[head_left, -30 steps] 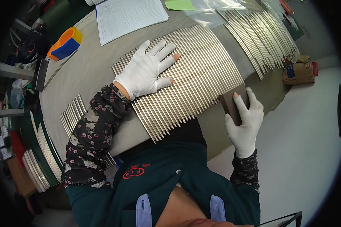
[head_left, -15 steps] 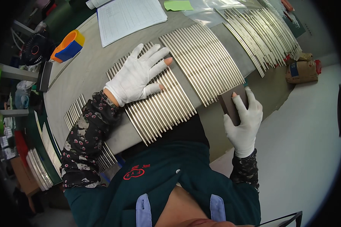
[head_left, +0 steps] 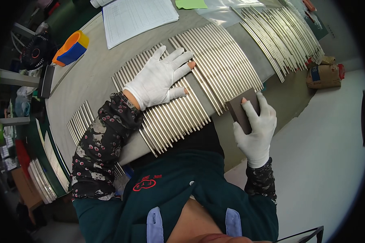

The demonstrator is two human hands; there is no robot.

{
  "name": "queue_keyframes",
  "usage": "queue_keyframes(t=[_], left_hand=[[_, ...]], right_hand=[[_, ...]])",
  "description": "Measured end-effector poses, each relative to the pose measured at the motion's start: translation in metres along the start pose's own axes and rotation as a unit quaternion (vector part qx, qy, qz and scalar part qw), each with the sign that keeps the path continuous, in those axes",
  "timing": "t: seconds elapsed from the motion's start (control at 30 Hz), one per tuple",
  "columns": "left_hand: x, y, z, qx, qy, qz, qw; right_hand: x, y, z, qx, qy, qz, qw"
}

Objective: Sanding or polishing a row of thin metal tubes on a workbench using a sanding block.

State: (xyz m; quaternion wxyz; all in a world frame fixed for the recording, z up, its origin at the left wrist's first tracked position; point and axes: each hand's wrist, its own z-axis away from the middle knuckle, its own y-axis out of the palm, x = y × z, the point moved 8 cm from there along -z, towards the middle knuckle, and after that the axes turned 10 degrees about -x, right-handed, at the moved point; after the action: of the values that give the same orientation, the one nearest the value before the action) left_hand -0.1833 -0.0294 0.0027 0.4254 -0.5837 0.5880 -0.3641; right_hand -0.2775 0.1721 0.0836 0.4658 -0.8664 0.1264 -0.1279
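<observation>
My left hand (head_left: 156, 81), in a white glove with bare thumb and fingertip showing, lies flat with fingers spread on a row of shiny metal rods (head_left: 176, 121). Its fingers reach toward the gap beside a second row of metal rods (head_left: 223, 60). My right hand (head_left: 257, 135), gloved the same way, grips a dark grey rectangular block (head_left: 240, 110). The block is at the near ends of that second row and covers a few of them; whether it presses on them I cannot tell.
A looser bunch of rods (head_left: 280, 42) lies at the far right, and another row (head_left: 79, 121) at the left. Printed sheets (head_left: 140, 20) and a green slip (head_left: 190, 4) lie at the back of the grey table. A blue-and-orange tape dispenser (head_left: 71, 48) stands at the left.
My left hand has slid right across the rods, toward the second row. My right hand has shifted slightly left with the block, which covers more of the rod ends.
</observation>
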Motion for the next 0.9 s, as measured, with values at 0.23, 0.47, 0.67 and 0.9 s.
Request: queue_keyframes(t=[0.23,0.47,0.67,0.9], left_hand=[[-0.001,-0.001,-0.001,-0.005,-0.008,-0.001,1.0],[-0.001,-0.006,-0.002,-0.019,-0.009,0.009,1.0],[-0.003,-0.007,-0.002,-0.013,-0.023,0.01,1.0],[-0.002,-0.013,0.0,-0.05,-0.03,-0.001,0.998]], right_hand=[[0.023,0.016,-0.011,0.022,-0.065,0.028,0.997],[0.052,0.049,-0.05,0.009,-0.114,0.092,0.989],[0.031,0.023,-0.019,0.038,-0.092,0.051,0.994],[0.032,0.02,-0.02,0.086,-0.089,0.057,0.991]])
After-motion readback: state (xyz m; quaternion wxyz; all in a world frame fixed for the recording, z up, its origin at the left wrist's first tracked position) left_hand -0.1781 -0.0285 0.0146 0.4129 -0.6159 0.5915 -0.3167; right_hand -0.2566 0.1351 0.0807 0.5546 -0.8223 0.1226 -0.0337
